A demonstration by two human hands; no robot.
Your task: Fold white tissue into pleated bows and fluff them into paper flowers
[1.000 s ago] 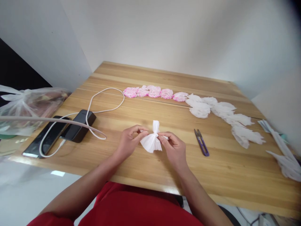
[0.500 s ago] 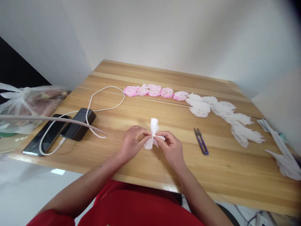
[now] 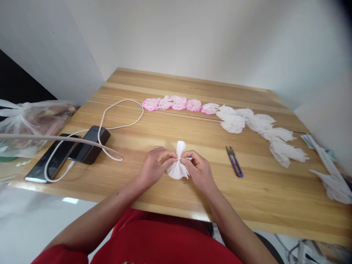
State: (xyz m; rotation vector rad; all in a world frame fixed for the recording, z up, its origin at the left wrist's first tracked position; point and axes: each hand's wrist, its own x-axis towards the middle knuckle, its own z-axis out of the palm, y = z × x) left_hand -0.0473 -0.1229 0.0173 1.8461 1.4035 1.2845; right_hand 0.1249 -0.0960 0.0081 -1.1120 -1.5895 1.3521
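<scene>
Between my two hands, above the near middle of the table, is a white tissue paper flower [image 3: 178, 170], gathered narrow at its centre with a fanned lower part and a smaller upper end. My left hand [image 3: 156, 163] pinches its gathered middle from the left. From the right, my right hand [image 3: 199, 169] pinches the same spot, thumb and forefinger together. The fingertips hide what lies right at the pinch. To the right lie purple-handled thread snips [image 3: 235, 162], their blades pointing away from me.
Pink-edged paper flowers [image 3: 178, 103] and white paper flowers [image 3: 232, 123] run in a row across the table [image 3: 165, 128]. At left are a phone [image 3: 49, 161], a black power bank [image 3: 92, 146], a white cable [image 3: 121, 99] and a plastic bag [image 3: 35, 121]. White tissue strips [image 3: 334, 183] lie far right.
The tissue flower's lower part has fanned out wider below the pinch, and its upper end leans slightly right. Both hands keep their hold. The view has shifted a little.
</scene>
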